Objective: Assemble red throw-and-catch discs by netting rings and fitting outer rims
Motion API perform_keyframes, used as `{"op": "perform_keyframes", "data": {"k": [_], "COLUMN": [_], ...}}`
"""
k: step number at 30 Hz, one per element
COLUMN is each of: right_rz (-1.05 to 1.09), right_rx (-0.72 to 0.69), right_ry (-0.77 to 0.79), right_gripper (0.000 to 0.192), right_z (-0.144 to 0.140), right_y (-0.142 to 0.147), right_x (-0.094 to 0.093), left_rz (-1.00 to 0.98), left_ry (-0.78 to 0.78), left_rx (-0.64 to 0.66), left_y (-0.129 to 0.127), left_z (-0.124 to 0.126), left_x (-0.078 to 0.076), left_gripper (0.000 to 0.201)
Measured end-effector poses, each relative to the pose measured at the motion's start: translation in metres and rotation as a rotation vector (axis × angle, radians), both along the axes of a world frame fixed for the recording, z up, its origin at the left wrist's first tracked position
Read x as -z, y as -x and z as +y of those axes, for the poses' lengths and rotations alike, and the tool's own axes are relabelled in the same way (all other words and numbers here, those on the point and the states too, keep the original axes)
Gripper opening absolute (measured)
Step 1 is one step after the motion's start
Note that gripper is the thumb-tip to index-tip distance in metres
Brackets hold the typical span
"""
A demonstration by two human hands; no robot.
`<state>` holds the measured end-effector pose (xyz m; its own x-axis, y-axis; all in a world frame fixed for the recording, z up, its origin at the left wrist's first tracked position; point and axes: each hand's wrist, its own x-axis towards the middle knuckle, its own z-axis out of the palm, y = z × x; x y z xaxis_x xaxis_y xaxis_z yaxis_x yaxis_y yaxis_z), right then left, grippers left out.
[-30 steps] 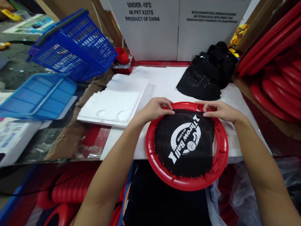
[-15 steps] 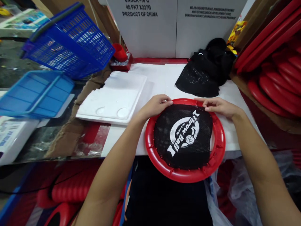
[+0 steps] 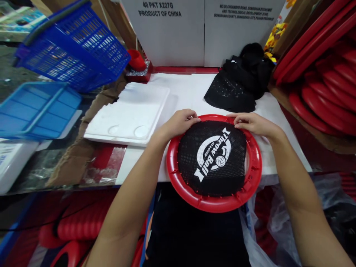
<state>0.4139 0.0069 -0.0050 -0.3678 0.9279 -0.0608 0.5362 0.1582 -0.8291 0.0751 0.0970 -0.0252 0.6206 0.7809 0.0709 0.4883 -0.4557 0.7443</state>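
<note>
Crowding my work: white foam slab (image 3: 128, 115) at left, crumpled black fabric (image 3: 236, 87) just beyond, grey carton (image 3: 172, 40) behind. Glossy red ring (image 3: 217, 205) overhangs the white tabletop's (image 3: 191, 89) near edge; porous, printed black net (image 3: 213, 157) inside, gapped at right. My left hand (image 3: 180, 122) and right hand (image 3: 251, 123) grip the far rim; whether they pinch net too, I cannot tell.

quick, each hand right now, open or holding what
Left hand: closed, holding the red ring at its upper left.
Right hand: closed, pinching the black mesh at its upper right.
</note>
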Motion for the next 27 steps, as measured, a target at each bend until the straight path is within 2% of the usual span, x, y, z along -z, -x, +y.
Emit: {"op": "perform_keyframes", "data": {"k": [3,6,9,12,16,19,23,27], "right_rz": [0.055,0.025,-0.175,-0.291,-0.238,-0.107,0.054,0.129], "right_rx": [0.065,-0.019,-0.166,-0.186,-0.169,-0.086,0.001,0.071], "right_ry": [-0.071,-0.163,-0.236,-0.279,-0.266,-0.211,-0.100,-0.031], "right_gripper": [0.022,0.023,0.034,0.039,0.017,0.014,0.019,0.022], "right_z": [-0.003,-0.004,-0.004,-0.004,-0.003,-0.002,0.001,0.002], "right_y": [0.004,0.011,0.020,0.028,0.035,0.034,0.027,0.026], "right_x": [-0.004,0.000,0.009,0.014,0.006,0.001,0.001,0.004], "left_rz": [-0.018,-0.004,-0.042,-0.089,0.164,0.245,0.132,-0.107], "left_ry": [-0.030,-0.081,-0.073,-0.193,-0.299,-0.308,-0.211,0.002], "left_rx": [0.003,0.035,0.067,0.138,0.295,0.313,0.283,0.140], "left_y": [-0.001,0.000,0.001,-0.003,-0.009,-0.010,-0.008,-0.009], "left_z": [0.003,0.005,0.000,-0.010,-0.020,-0.021,-0.020,-0.016], "left_x": [0.007,0.010,0.002,-0.009,-0.014,-0.014,-0.018,-0.019], "left_gripper": [0.025,0.023,0.020,0.017,0.017,0.027,0.021,0.018]}}
